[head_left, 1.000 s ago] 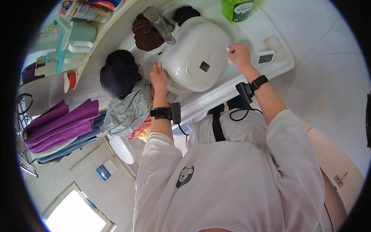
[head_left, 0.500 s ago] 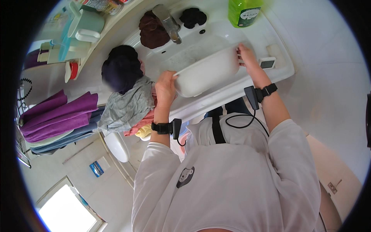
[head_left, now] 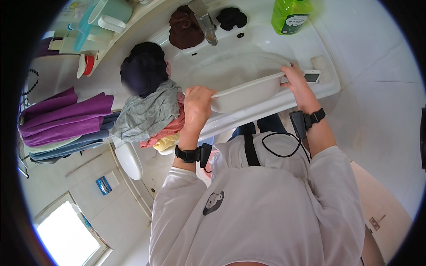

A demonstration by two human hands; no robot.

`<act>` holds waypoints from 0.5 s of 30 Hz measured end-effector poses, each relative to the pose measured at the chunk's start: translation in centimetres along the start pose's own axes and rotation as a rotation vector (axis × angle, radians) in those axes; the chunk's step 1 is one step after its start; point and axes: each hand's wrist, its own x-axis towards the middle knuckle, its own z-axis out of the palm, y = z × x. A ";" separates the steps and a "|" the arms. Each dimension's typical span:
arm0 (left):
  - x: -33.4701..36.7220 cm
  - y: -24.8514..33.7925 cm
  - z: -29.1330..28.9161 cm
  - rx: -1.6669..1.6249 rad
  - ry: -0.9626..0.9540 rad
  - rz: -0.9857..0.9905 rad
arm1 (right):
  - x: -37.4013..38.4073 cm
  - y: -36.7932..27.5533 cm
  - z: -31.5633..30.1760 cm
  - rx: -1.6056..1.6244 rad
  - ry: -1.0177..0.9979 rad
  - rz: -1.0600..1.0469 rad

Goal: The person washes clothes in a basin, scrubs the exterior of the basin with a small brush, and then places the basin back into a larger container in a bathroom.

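Observation:
A white plastic basin (head_left: 250,98) is held over the front of the white washbasin (head_left: 262,114). My left hand (head_left: 198,105) grips its left rim, and my right hand (head_left: 294,78) is closed on the right rim. The basin's inside faces up and away from me; I cannot tell whether water is in it. Close by my left hand lies a pile of clothes: a dark garment (head_left: 144,70), a grey one (head_left: 145,111), a salmon-pink one (head_left: 165,130) and a yellow one (head_left: 167,142).
Behind the basin stands a metal faucet (head_left: 205,23), between a wet brown cloth (head_left: 183,29) and a bunched black cloth (head_left: 231,18). A green bottle (head_left: 290,17) is at the back right. A small display device (head_left: 312,76) lies near my right hand. Purple towels (head_left: 66,119) hang at left.
The basin has tipped back toward level, so more of its inside shows. Both hands have stayed on its rim and shifted slightly right in the picture, as the whole view has.

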 end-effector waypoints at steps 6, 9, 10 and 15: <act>0.5 -0.8 -0.5 -0.019 0.047 -0.131 | -1.7 -2.4 1.4 -0.131 -0.085 -0.049; 1.0 -1.1 -0.7 -0.009 0.155 -0.130 | -2.8 -4.1 1.8 -0.190 -0.147 -0.127; 1.1 -1.0 -0.9 -0.008 0.146 -0.157 | -2.6 -4.0 1.7 -0.190 -0.145 -0.128; -0.7 -1.4 -0.4 -0.014 0.034 -0.158 | -2.4 -2.1 1.0 -0.065 -0.009 -0.164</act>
